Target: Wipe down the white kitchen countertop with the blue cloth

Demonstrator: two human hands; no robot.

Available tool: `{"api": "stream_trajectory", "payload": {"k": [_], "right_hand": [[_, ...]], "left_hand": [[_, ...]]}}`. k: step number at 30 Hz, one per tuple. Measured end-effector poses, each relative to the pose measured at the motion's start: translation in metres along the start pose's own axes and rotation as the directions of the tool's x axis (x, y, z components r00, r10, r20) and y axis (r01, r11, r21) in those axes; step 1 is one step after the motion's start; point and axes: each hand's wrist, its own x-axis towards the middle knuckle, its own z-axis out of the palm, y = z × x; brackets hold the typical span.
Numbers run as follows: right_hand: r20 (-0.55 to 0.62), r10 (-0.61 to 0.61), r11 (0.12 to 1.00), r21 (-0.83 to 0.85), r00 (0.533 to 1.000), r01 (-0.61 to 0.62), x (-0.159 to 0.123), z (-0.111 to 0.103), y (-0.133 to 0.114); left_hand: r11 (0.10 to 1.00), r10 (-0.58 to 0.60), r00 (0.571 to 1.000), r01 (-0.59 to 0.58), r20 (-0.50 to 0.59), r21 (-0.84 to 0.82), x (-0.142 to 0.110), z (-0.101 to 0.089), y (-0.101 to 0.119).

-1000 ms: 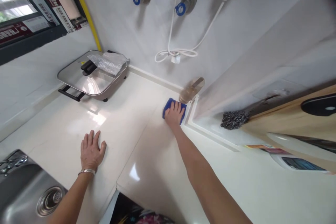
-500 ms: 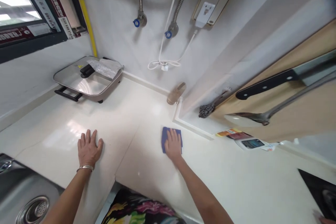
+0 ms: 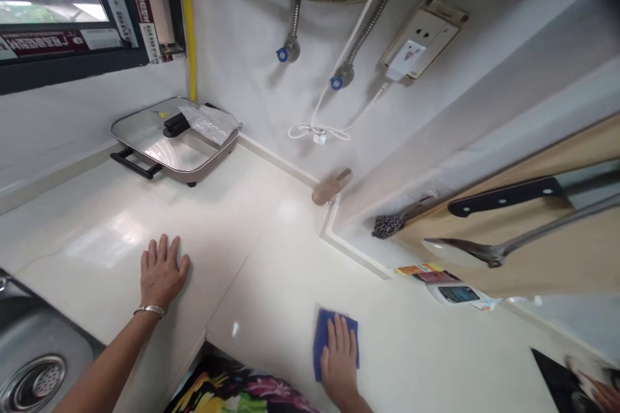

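My left hand [image 3: 162,274] lies flat on the white countertop [image 3: 271,271] left of the seam, fingers spread and holding nothing. A metal bracelet [image 3: 150,308] is round its wrist. Near the front edge, my right hand [image 3: 340,358] rests palm down on a folded blue cloth [image 3: 322,335]. Its fingers are stretched over the cloth and press it to the counter rather than wrapping round it. Part of the cloth is hidden under the palm.
An electric pan [image 3: 179,142] with a lid stands in the back left corner. The sink [image 3: 58,335] is at lower left. A knife [image 3: 504,197], ladle [image 3: 498,251] and steel scrubber [image 3: 387,226] hang at right. Another person's hand [image 3: 605,393] is by the black hob [image 3: 549,371].
My right hand has slid the blue cloth toward me and slightly right across the counter. My left hand stays in nearly the same place. The view has shifted a little.
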Motion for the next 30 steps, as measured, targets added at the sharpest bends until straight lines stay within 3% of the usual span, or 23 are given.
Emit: {"api": "stream_trajectory", "payload": {"k": [3,8,14,23,30], "right_hand": [[0.048,-0.074,0.997,-0.009,0.996,0.075,0.051,0.004,-0.028],[0.113,-0.105,0.994,0.007,0.988,0.105,0.172,0.013,-0.069],[0.13,-0.054,0.998,-0.012,0.99,0.056,0.289,0.033,-0.085],[0.087,0.066,0.997,0.027,0.994,-0.069,0.408,0.06,-0.081],[0.043,0.15,0.987,0.059,0.988,-0.152,0.463,0.076,-0.079]], "left_hand": [[1.0,0.005,1.0,-0.005,0.01,0.004,0.0,0.0,-0.001],[1.0,0.013,1.0,-0.013,0.014,0.0,0.0,0.0,-0.002],[1.0,0.025,1.0,-0.025,-0.002,-0.001,-0.001,0.002,-0.004],[0.998,0.054,0.998,-0.054,-0.008,0.037,-0.002,0.007,-0.012],[0.996,0.071,0.997,-0.072,0.017,0.056,-0.001,0.004,-0.014]]}}
